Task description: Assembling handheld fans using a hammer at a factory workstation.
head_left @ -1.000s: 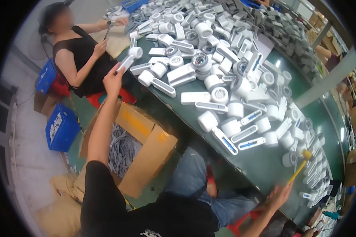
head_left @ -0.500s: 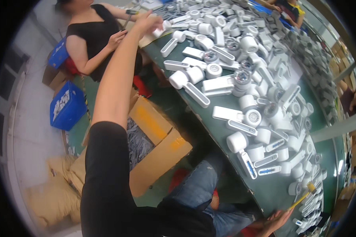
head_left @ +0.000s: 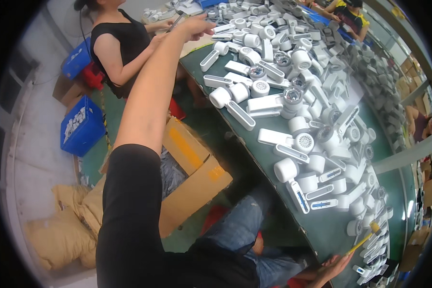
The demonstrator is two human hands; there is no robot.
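Note:
My left arm stretches away from me. My left hand is at the far left edge of the piled white handheld fans, close beside several of them. Its fingers are apart, with nothing visible between them. At the lower right, my right hand is wrapped round the yellow handle of a small hammer. The hammer's yellowish head points away from me, beside a row of white fan pieces. Some fans show open round heads with parts inside, and a few handles show blue inside.
A green table curves along my right. Left of my legs stands an open cardboard box of grey parts. Farther left are a blue bin and brown sacks. A co-worker in black sits near my left hand.
My left hand has moved right, toward the fans at the table's far left edge. The co-worker has shifted slightly right in view. My right hand keeps its grip on the hammer.

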